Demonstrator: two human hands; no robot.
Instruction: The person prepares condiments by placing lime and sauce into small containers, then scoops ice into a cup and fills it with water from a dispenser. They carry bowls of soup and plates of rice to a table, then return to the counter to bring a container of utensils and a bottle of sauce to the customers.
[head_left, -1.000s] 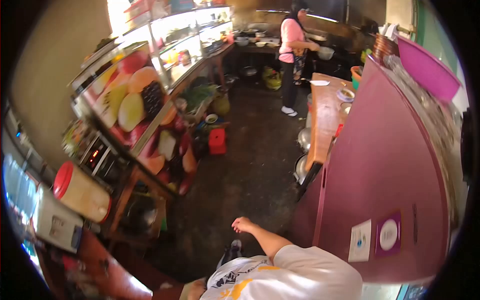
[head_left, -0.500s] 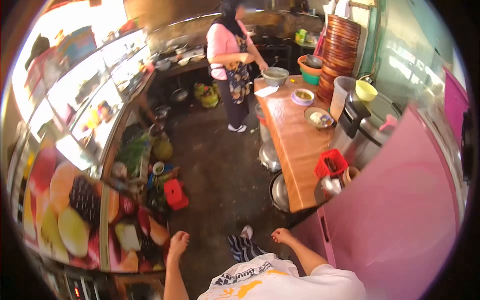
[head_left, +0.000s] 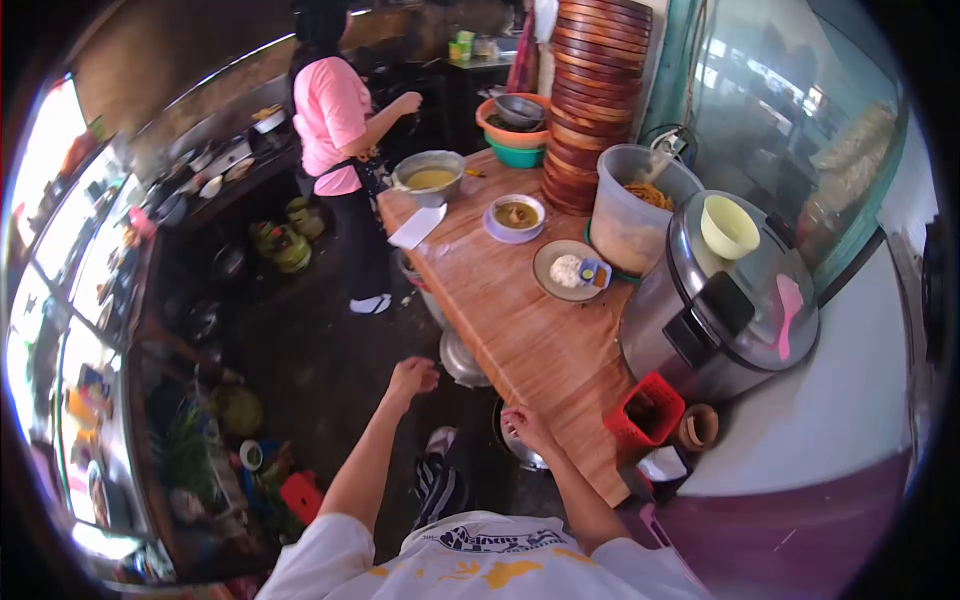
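Observation:
My left hand hangs over the dark floor, fingers loosely bent and holding nothing. Beside the near edge of the wood-patterned table, my right hand is empty too, its fingers half curled but apart. On the tabletop are a plate of rice with a small blue packet, a bowl of soup on a lilac saucer, and a metal pot of yellowish liquid. A white sheet lies near the pot.
A large steel rice cooker carries a yellow bowl and a pink paddle. Nearby are a red basket, a clear tub and stacked brown round pieces. A person in pink stands beyond the table; crates and vegetables line the left floor.
I have moved forward and my view has turned right, bringing the table closer. My hands now hang nearer its edge. The other person has turned away from the pot, one forearm raised.

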